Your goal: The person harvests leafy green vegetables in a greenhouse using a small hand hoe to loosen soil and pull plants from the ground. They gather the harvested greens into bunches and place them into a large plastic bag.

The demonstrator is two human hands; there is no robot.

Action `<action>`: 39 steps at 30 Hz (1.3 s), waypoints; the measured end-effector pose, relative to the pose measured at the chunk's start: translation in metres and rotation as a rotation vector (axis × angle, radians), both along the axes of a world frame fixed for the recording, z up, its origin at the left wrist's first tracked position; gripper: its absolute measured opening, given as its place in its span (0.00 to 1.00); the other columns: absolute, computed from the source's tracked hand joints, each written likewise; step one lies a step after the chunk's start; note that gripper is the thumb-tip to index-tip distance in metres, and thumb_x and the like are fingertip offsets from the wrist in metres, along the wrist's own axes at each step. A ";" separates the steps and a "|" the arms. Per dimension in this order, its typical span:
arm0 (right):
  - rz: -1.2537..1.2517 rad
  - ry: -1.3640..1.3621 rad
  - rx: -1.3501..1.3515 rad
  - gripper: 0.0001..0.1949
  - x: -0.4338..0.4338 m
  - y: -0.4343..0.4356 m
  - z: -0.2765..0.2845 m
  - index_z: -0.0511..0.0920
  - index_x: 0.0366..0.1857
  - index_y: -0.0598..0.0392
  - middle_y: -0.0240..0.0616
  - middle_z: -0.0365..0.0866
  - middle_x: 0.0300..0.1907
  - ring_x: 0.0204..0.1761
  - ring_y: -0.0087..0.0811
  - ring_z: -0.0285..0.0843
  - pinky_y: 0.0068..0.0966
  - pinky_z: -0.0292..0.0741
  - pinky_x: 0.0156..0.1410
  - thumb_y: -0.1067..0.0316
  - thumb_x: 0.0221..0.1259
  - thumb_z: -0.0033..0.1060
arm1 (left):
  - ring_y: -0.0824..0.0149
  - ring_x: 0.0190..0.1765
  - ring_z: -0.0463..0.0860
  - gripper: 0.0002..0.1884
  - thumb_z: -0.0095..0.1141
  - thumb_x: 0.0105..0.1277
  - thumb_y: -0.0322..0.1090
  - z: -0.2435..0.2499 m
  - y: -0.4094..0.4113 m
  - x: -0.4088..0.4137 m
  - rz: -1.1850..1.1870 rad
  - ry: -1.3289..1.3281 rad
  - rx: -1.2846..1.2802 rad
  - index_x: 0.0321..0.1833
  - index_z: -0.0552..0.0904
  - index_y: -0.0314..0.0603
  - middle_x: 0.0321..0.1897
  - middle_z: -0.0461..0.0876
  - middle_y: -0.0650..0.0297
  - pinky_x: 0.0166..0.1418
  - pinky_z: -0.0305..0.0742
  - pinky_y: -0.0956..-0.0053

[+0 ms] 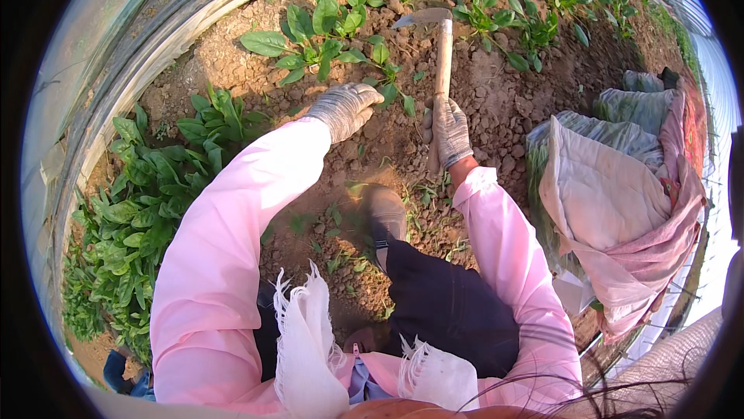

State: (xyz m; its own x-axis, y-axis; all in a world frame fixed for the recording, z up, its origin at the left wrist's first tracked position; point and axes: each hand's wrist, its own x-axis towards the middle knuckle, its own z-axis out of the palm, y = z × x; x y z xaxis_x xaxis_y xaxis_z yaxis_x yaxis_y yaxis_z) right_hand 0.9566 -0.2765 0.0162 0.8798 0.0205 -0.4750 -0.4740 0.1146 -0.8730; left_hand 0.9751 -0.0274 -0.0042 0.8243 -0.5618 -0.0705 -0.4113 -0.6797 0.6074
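Note:
My right hand (pixel 449 131), in a grey knit glove, is closed round the wooden handle of a sickle (pixel 443 62). Its curved metal blade points left, over the soil near the leafy plants. My left hand (pixel 347 110), gloved alike, is held over the soil with its fingers bent, at the edge of a small leafy green plant (pixel 388 73); whether it touches a leaf cannot be told. A larger spinach-like plant (pixel 317 41) grows just beyond it, and more such plants (pixel 511 24) stand at the upper right.
Dense leafy greens (pixel 139 204) grow at the left, beside the pale plastic sheeting (pixel 192 35) along the bed. Plastic bags of greens (pixel 622 134) lie at the right, partly under a pale pink cloth (pixel 604 186). My shoe (pixel 386 213) stands on the soil. Part of another person (pixel 125 375) shows at lower left.

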 end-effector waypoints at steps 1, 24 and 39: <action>0.031 0.029 -0.035 0.17 0.013 0.002 0.002 0.74 0.44 0.52 0.28 0.73 0.22 0.15 0.22 0.67 0.22 0.68 0.20 0.47 0.75 0.51 | 0.51 0.62 0.78 0.18 0.57 0.69 0.32 0.007 -0.007 0.017 0.044 -0.103 0.040 0.62 0.77 0.47 0.57 0.80 0.58 0.70 0.69 0.57; 0.282 0.204 -0.307 0.24 0.070 0.049 -0.059 0.76 0.51 0.57 0.33 0.76 0.24 0.24 0.26 0.71 0.30 0.72 0.29 0.43 0.75 0.49 | 0.64 0.57 0.82 0.13 0.57 0.66 0.28 0.009 0.012 0.156 -0.054 -0.252 1.205 0.53 0.85 0.49 0.42 0.88 0.67 0.86 0.35 0.54; 0.098 0.221 -0.159 0.20 0.031 0.029 -0.039 0.73 0.43 0.51 0.32 0.74 0.23 0.17 0.26 0.70 0.27 0.69 0.22 0.43 0.76 0.47 | 0.65 0.45 0.85 0.09 0.57 0.60 0.23 -0.002 0.040 0.139 -0.036 -0.414 1.171 0.33 0.87 0.50 0.26 0.84 0.67 0.86 0.41 0.56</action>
State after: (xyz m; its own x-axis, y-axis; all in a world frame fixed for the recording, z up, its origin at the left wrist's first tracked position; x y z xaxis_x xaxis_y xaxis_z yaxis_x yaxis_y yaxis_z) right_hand 0.9878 -0.2476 -0.0233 0.7523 0.0102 -0.6587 -0.6566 -0.0706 -0.7510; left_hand 1.1140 0.0125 -0.0064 0.8896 -0.3590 -0.2825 -0.4568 -0.7092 -0.5370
